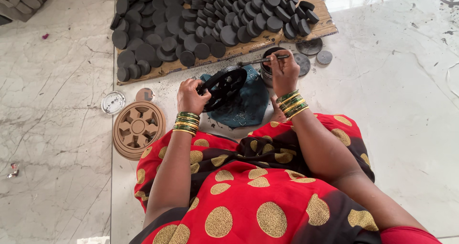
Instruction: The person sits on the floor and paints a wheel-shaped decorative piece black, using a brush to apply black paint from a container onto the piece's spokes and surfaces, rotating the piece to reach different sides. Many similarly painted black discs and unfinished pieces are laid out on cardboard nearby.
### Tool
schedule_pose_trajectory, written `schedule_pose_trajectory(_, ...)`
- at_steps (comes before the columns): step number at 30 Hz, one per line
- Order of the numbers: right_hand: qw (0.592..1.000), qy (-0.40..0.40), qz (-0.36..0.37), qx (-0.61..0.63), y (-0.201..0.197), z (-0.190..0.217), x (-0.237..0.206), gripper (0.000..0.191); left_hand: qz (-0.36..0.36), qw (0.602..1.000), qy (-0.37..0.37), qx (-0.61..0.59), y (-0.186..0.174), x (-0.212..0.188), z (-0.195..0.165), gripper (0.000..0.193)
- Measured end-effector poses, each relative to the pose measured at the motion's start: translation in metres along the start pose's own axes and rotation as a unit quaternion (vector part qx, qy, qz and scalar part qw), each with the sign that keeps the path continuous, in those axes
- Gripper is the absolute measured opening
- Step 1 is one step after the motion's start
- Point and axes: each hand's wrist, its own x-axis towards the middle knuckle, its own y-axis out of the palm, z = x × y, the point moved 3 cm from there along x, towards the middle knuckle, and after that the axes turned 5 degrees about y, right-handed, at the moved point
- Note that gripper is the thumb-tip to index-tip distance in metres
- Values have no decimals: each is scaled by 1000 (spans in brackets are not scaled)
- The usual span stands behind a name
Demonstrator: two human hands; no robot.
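- Two hands work over a marble floor [62, 129], each wrist ringed with green and gold bangles.
- Left hand [191, 96]: its fingers are curled closed round the near-left rim of a black round cut-out plate [224, 85], which is held tilted on edge. The plate stretches up and to the right from the fingertips, above a crumpled teal cloth [251, 105].
- Right hand [283, 71]: its fingers are pinched tight on a thin brush [260, 61]. The handle passes through the fingertips and the dark tip sticks out to the left, just above the plate's upper edge; whether it touches the plate is not clear.
- Just beyond the right hand's knuckles stands a small dark pot [270, 52], partly hidden by the hand.
- Many black discs [191, 28] lie stacked and overlapping on a brown board [320, 26] farther off.
- Left of the person's red, gold-spotted lap, an unpainted tan cut-out plate [138, 129] lies flat, with a round metal lid [113, 102] just beside it.
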Motion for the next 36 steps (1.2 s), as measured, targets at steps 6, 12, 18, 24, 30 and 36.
schedule_pose_trajectory(6, 971, -159, 65, -164, 25, 43, -43, 8, -3, 1000, -3, 3, 1, 1, -2, 24)
schedule_pose_trajectory(12, 964, -163, 95, -185, 31, 47, -51, 10, -7, 1000, -6, 7, 1, 1, 3, 25)
schedule_pose_trajectory(18, 984, -87, 57, -146, 10, 29, -29, 12, -9, 1000, -19, -2, 1, 0, 6, 27)
schedule_pose_trajectory(24, 942, -245, 106, -202, 35, 50, -60, 11, -8, 1000, -27, 2, 4, 0, 8, 25)
schedule_pose_trajectory(30, 940, -242, 100, -216, 29, 45, -50, 9, -19, 1000, -17, -6, 5, -1, 17, 27)
schedule_pose_trajectory(36, 974, -75, 69, -200, 18, 35, -35, 11, -17, 1000, -22, -11, 5, -2, 20, 26)
